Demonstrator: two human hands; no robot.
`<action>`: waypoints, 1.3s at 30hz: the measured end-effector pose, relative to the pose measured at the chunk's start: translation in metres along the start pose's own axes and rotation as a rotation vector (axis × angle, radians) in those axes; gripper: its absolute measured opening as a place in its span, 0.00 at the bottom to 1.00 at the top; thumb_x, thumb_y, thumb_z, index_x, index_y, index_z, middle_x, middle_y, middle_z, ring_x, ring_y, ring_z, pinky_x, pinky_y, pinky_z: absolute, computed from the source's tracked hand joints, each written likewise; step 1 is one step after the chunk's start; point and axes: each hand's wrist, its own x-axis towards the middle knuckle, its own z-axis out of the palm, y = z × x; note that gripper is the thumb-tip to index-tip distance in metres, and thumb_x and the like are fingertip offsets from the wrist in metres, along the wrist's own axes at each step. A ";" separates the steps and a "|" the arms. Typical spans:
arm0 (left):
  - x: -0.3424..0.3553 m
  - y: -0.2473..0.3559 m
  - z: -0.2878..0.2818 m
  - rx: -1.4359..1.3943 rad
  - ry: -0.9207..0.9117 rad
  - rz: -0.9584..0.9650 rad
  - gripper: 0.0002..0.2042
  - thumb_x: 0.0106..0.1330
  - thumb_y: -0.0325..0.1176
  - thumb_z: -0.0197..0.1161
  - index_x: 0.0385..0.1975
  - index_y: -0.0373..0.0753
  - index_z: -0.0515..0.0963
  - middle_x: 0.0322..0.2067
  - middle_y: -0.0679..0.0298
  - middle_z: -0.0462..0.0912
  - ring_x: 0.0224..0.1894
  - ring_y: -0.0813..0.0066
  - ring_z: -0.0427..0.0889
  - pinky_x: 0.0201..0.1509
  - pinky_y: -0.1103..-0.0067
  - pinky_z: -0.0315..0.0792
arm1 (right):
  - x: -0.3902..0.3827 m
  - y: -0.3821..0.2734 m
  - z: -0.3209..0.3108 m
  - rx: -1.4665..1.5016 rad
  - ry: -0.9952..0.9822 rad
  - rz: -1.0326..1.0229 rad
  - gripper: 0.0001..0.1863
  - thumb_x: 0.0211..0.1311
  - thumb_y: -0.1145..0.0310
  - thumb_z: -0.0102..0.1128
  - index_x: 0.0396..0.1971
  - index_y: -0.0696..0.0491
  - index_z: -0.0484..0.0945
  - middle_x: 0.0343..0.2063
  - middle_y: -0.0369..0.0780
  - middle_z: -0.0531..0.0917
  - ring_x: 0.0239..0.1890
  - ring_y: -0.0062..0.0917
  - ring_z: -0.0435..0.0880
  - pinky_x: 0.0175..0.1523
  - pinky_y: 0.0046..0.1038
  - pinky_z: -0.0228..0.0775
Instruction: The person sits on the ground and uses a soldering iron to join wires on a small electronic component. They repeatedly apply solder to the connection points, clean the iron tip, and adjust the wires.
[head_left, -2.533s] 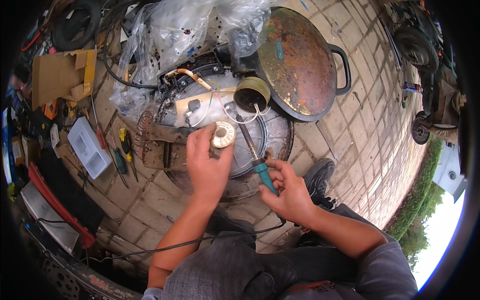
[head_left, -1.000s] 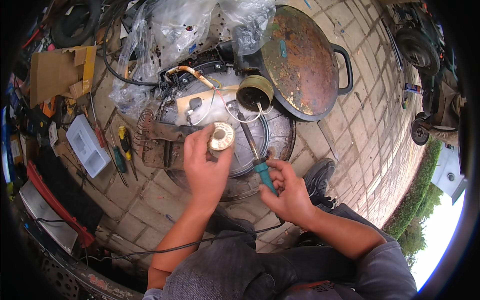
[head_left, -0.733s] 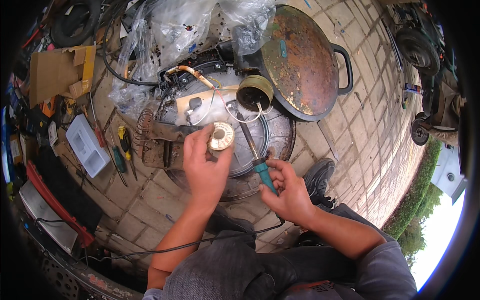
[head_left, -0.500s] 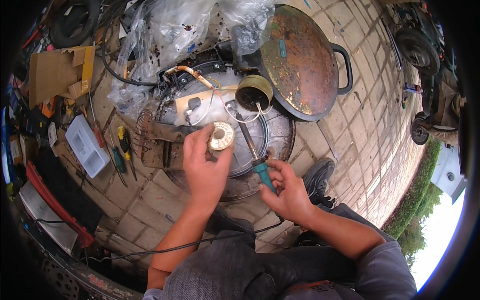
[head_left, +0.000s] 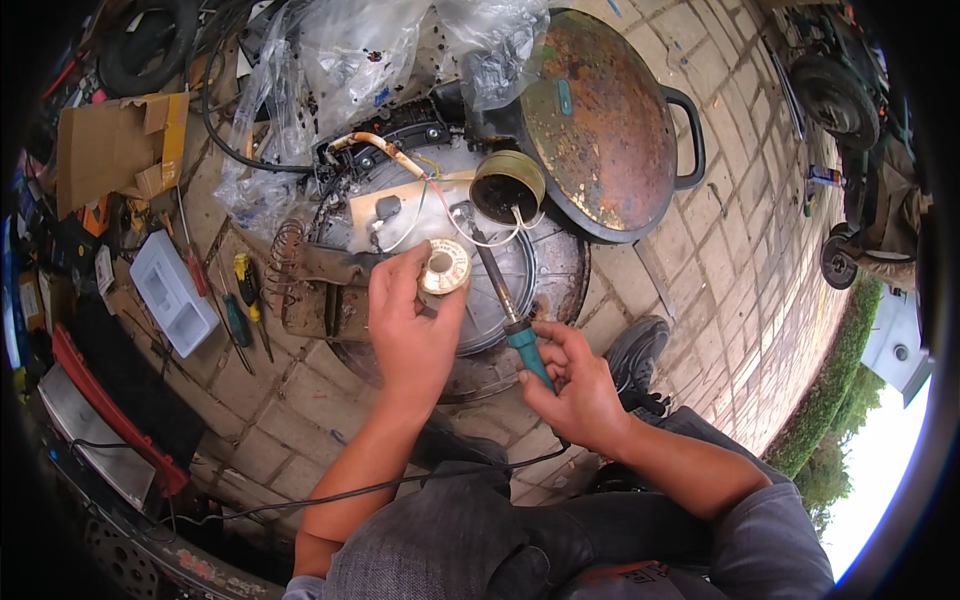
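My left hand (head_left: 410, 335) grips a pale spool of what looks like solder (head_left: 447, 266) between thumb and fingers. My right hand (head_left: 575, 390) holds a soldering iron (head_left: 524, 350) by its teal handle, with the tip pointing up among white wires (head_left: 486, 243). Both are over a round metal appliance base (head_left: 556, 283). On it lie a beige board (head_left: 360, 206) with a small dark part (head_left: 388, 208), an orange-stained cable (head_left: 390, 152) and a brass-coloured cylinder (head_left: 507, 168) with wires running into it.
A rusty black lid with handle (head_left: 600, 130) lies behind. On the left are crumpled plastic (head_left: 320, 60), cardboard (head_left: 105, 150), screwdrivers (head_left: 240, 320), a pale tray (head_left: 174, 295), a metal coil (head_left: 285, 255) and a red-edged item (head_left: 110, 410). Wheeled equipment (head_left: 840, 100) stands right on the paving (head_left: 730, 250).
My hands keep the same grips throughout. The spool has shifted very slightly up and to the right over the last half second; the soldering iron is almost still.
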 end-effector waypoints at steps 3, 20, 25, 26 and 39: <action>0.000 -0.001 -0.001 0.023 -0.009 0.000 0.22 0.54 0.22 0.71 0.51 0.35 0.79 0.47 0.63 0.76 0.45 0.76 0.78 0.39 0.83 0.75 | -0.001 0.003 0.001 0.002 0.002 -0.001 0.27 0.59 0.75 0.64 0.58 0.59 0.64 0.27 0.39 0.82 0.22 0.18 0.76 0.31 0.25 0.71; 0.001 -0.001 0.002 0.028 0.016 0.036 0.22 0.53 0.23 0.71 0.50 0.36 0.79 0.46 0.65 0.76 0.42 0.78 0.78 0.36 0.85 0.72 | -0.001 0.005 0.003 0.000 0.016 -0.017 0.28 0.59 0.75 0.65 0.58 0.59 0.64 0.27 0.40 0.82 0.22 0.19 0.76 0.31 0.25 0.71; 0.000 -0.006 0.002 0.080 0.012 0.065 0.22 0.53 0.22 0.71 0.50 0.36 0.79 0.46 0.65 0.76 0.42 0.79 0.77 0.35 0.85 0.71 | -0.001 0.005 0.002 0.007 0.001 0.003 0.28 0.59 0.74 0.64 0.58 0.58 0.63 0.27 0.40 0.82 0.22 0.19 0.76 0.32 0.26 0.72; -0.001 -0.005 0.002 0.077 0.010 0.053 0.22 0.53 0.22 0.71 0.50 0.36 0.79 0.46 0.65 0.76 0.42 0.79 0.77 0.35 0.85 0.71 | -0.001 0.006 0.002 0.009 0.002 0.007 0.28 0.59 0.74 0.64 0.58 0.58 0.63 0.27 0.40 0.82 0.22 0.19 0.76 0.32 0.26 0.72; -0.029 -0.001 -0.020 -0.079 -0.003 0.044 0.28 0.53 0.15 0.70 0.56 0.32 0.73 0.52 0.61 0.70 0.52 0.72 0.77 0.53 0.80 0.76 | -0.005 0.009 0.003 0.074 0.050 0.009 0.29 0.59 0.75 0.65 0.59 0.59 0.63 0.29 0.41 0.84 0.24 0.17 0.78 0.33 0.24 0.73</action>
